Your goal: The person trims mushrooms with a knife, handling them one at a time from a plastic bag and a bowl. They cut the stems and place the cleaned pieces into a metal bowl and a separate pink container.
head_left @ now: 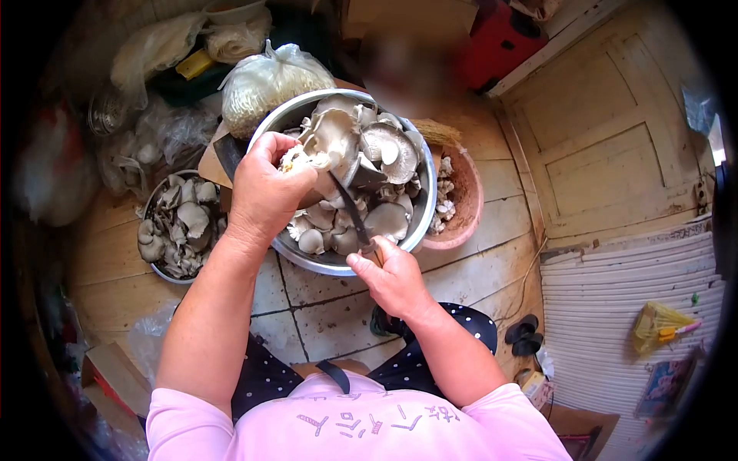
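My left hand is closed on the pale base of a large grey mushroom, above the left part of a wide metal basin. In my right hand, at the basin's lower rim, is the wooden handle of a knife. Its dark, curved blade points up and left over the basin, with the tip near the mushroom's base. More grey mushrooms fill the basin, some showing their white gills. My left palm is hidden from view.
A smaller bowl of mushrooms stands at the left. Behind the basin sits a tied plastic bag. A pink tub with white scraps is at the right, near a wooden door. Dark slippers lie on the floor.
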A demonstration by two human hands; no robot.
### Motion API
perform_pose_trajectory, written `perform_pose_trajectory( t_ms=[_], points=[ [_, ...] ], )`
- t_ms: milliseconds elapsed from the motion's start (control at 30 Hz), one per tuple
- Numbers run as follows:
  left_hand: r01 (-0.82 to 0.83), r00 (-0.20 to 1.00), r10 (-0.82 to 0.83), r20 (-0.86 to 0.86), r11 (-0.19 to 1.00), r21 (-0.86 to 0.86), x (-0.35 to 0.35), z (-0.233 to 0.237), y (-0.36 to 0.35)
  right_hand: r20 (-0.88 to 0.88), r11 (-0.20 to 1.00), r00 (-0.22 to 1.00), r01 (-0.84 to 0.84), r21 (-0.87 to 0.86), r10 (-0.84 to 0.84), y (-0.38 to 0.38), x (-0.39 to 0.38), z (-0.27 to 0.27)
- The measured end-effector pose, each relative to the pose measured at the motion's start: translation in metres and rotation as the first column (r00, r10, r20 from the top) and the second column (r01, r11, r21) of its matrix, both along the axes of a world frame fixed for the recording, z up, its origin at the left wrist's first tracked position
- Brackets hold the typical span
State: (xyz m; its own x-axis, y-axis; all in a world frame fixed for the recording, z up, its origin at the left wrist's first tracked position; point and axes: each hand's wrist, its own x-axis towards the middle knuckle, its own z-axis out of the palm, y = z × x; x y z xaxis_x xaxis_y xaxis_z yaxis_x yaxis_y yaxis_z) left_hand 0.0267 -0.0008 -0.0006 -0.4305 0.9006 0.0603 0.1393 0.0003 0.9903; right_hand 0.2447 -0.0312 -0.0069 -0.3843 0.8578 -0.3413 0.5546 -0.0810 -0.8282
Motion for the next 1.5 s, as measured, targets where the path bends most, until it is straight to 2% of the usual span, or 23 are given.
perform_pose_trajectory(
  t_ms=[33,100,167,233,300,433,567,633,700,767,833,900,967,1067,1233,1267,1367,1433,1467,1500],
  points=[
    [0.0,1.0,0.0,0.0,1.0,-0.002,-0.001,0.0,0.0,0.0,1.0,1.0,0.0,-0.002,0.0,0.001,0.001,-0.004],
    [0.013,0.999,-0.015,-0.029,0.998,-0.061,-0.003,0.002,-0.001,-0.122,0.994,0.987,0.109,0.006,-0.108,0.006,0.005,-0.013],
    [0.019,1.0,-0.017,0.022,0.995,-0.094,-0.004,0.009,-0.003,-0.12,0.993,0.986,0.117,-0.009,-0.117,0.009,0.006,-0.011],
    [0.026,0.997,-0.017,0.071,0.991,-0.128,-0.005,0.013,-0.004,-0.085,0.994,0.991,0.105,-0.026,-0.107,0.008,0.007,-0.01],
    [0.03,0.962,0.004,0.273,0.993,-0.118,-0.011,0.013,-0.004,-0.099,0.995,0.99,0.097,-0.027,-0.1,0.006,0.005,-0.009],
    [0.052,0.925,-0.001,0.38,0.991,-0.125,-0.022,0.013,-0.005,-0.115,0.998,0.992,0.063,0.006,-0.061,0.0,0.0,-0.002],
    [-0.011,0.888,0.038,0.457,0.998,-0.062,-0.034,0.02,-0.009,-0.133,0.998,0.989,0.06,-0.029,-0.063,-0.003,-0.002,-0.001],
    [-0.007,0.899,0.04,0.436,0.997,-0.078,-0.037,0.022,-0.011,-0.235,0.994,0.972,0.017,0.103,0.008,-0.006,-0.004,-0.007],
    [-0.001,0.911,0.04,0.411,0.996,-0.094,-0.038,0.024,-0.013,-0.214,0.998,0.977,-0.003,0.062,0.016,-0.008,-0.006,0.0],
    [0.018,0.877,0.036,0.48,0.994,-0.109,-0.037,0.022,-0.014,-0.197,1.0,0.98,-0.02,0.019,0.023,-0.01,-0.008,0.001],
    [0.057,0.868,0.01,0.496,0.991,-0.119,-0.044,0.01,-0.013,-0.264,0.996,0.964,-0.018,0.086,0.04,-0.013,-0.012,-0.001],
    [0.139,0.738,-0.082,0.67,0.99,-0.032,-0.043,0.005,-0.013,-0.293,0.999,0.956,-0.012,0.036,0.022,-0.012,-0.013,0.002],
    [0.193,0.702,-0.126,0.701,0.981,-0.017,-0.039,0.009,-0.015,-0.317,1.0,0.949,-0.01,-0.008,0.007,-0.012,-0.013,0.003],
    [0.288,0.525,-0.294,0.799,0.944,0.158,-0.033,0.0,-0.011,-0.35,0.999,0.937,0.005,-0.046,-0.021,-0.011,-0.014,0.002],
    [0.239,0.512,-0.281,0.812,0.954,0.18,-0.013,0.012,-0.011,-0.397,0.993,0.916,0.017,-0.115,-0.061,-0.011,-0.013,0.003],
    [0.244,0.559,-0.301,0.772,0.95,0.194,-0.016,0.007,-0.01,-0.399,0.993,0.915,0.018,-0.115,-0.063,-0.01,-0.012,0.003],
    [0.283,0.627,-0.361,0.69,0.931,0.231,-0.017,0.006,-0.009,-0.341,0.997,0.94,0.003,-0.077,-0.029,-0.008,-0.007,0.004],
    [0.269,0.668,-0.363,0.65,0.932,0.244,-0.015,0.011,-0.009,-0.32,0.997,0.947,-0.003,0.074,0.027,-0.007,-0.005,0.006],
    [0.293,0.72,-0.365,0.589,0.931,0.22,-0.016,0.01,-0.008,-0.321,0.997,0.947,-0.003,0.074,0.026,-0.006,-0.003,0.008],
    [0.293,0.721,-0.365,0.589,0.931,0.218,-0.016,0.011,-0.009,-0.274,0.996,0.961,-0.025,0.091,0.049,-0.005,-0.001,0.009]
  ],
)
